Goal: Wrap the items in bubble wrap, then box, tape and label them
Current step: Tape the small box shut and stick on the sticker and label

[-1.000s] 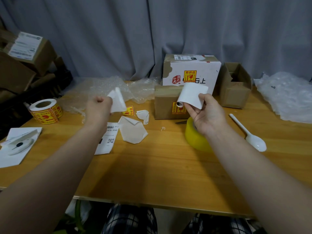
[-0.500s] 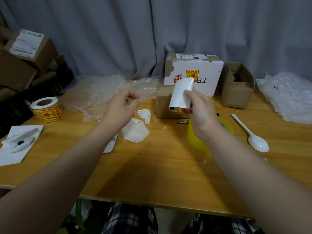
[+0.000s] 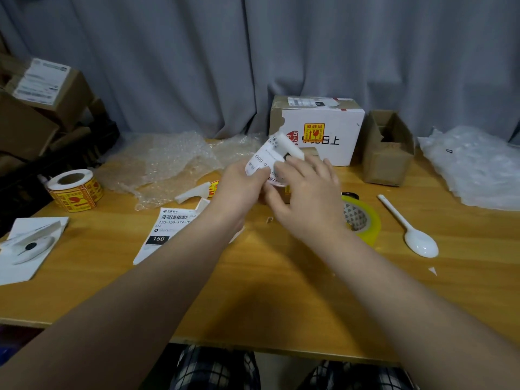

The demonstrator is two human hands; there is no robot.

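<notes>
A curled shipping label (image 3: 266, 159) is held in the air above the middle of the bench (image 3: 281, 291), in front of a white carton (image 3: 323, 136). Its lower edge is pinched by the left hand (image 3: 239, 187), and its near part is gripped by the right hand (image 3: 306, 195), fingers spread over it. A yellow tape roll (image 3: 365, 223) and a white spoon (image 3: 413, 237) lie to the right. Bubble wrap (image 3: 168, 161) is spread toward the back left, and a sticker roll (image 3: 74, 190) stands near the left edge.
</notes>
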